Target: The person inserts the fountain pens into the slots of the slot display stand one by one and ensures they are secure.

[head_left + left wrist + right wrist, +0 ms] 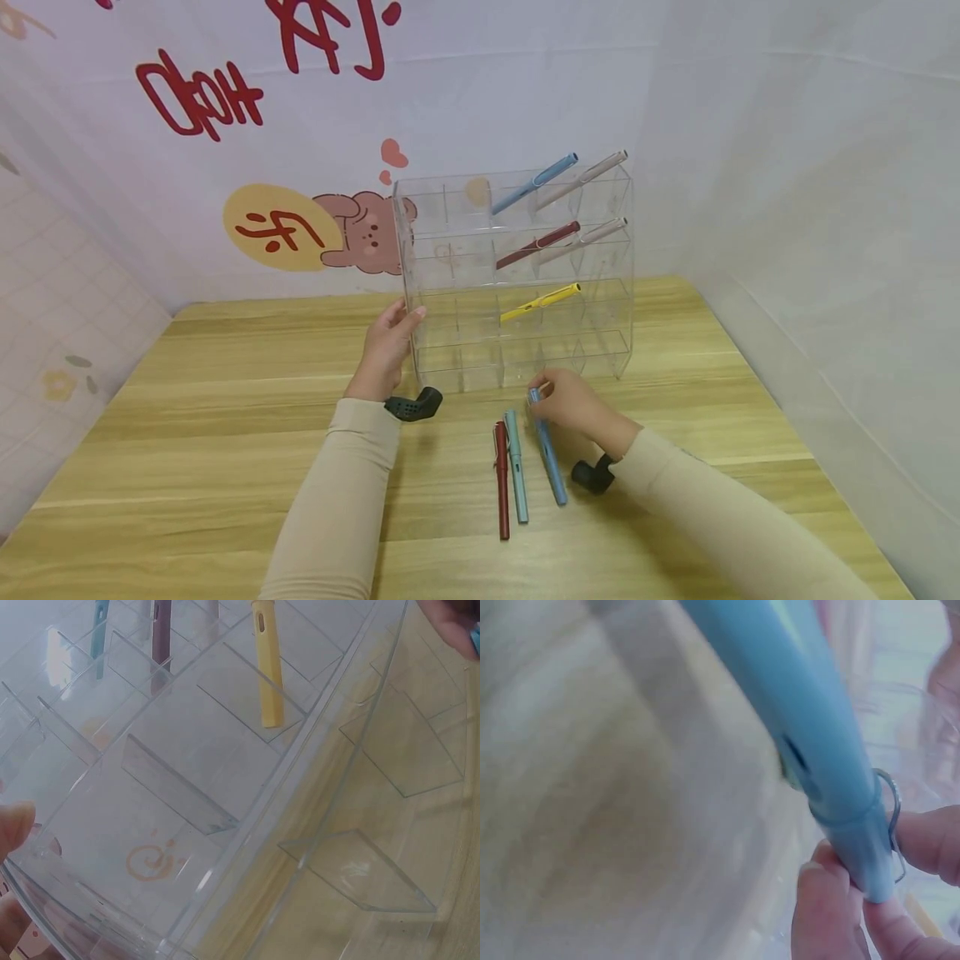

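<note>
A clear plastic pen rack (457, 343) with stepped, divided shelves stands upright on the table. My left hand (386, 350) grips its left side edge, thumb in front; part of that thumb (15, 825) shows in the left wrist view. In front of the rack my right hand (573, 404) pinches a blue pen (551, 467) near its clip end. The right wrist view shows the pen's metal clip (895, 817) between fingers and thumb. Left of it lie a teal pen (516, 467) and a dark red pen (502, 483), side by side.
The rack's upper shelves hold a blue pen (551, 172), a dark red pen (536, 245) and two pale pens; a yellow pen (542, 302) leans lower down. Printed cloth (525, 100) hangs behind the wooden table (247, 417). Black wrist devices (416, 406) sit by both cuffs.
</note>
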Available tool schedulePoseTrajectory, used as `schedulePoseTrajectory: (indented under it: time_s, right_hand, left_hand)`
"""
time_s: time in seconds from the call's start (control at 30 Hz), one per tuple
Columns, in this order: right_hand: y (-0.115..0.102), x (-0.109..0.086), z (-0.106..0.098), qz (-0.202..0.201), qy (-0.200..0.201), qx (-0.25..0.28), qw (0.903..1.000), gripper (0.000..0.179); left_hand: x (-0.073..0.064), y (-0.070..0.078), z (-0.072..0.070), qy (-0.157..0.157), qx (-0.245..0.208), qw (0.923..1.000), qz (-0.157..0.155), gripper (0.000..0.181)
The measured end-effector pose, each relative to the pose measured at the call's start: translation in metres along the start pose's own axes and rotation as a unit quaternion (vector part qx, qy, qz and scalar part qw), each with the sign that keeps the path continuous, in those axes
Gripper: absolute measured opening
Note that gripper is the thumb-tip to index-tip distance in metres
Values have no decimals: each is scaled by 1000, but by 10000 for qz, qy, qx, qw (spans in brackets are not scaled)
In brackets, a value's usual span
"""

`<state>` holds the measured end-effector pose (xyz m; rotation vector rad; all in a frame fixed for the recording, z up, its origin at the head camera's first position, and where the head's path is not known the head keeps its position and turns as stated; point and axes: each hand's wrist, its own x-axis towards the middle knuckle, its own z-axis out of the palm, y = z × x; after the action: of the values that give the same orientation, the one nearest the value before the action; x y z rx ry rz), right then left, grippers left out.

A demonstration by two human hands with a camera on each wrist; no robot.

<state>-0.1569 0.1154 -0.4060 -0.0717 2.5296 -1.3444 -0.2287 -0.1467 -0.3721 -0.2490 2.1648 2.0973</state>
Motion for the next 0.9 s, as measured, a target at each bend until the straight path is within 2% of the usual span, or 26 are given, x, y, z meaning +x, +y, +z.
schedulePoseTrajectory:
  time_s: [0.3, 0.6, 0.8, 0.9]
  right_hand:
    - [-2, -5, -25, 48, 359, 975, 9946, 35]
    - [-12, -13, -59, -188, 1104, 1621, 9804, 42]
    - [-20, -15, -78, -231, 1773, 1998, 9634, 41]
    - [-26, -16, -87, -332, 2235, 2170, 9497, 40]
  left_hand:
    - [0, -1, 0, 16, 16, 10000, 6, 62]
    - [-2, 0, 1, 47, 38, 10000, -19, 63]
    - [-1, 0, 1, 55, 13, 10000, -21, 61]
    - [-1, 0, 1, 59, -49, 10000, -14, 60]
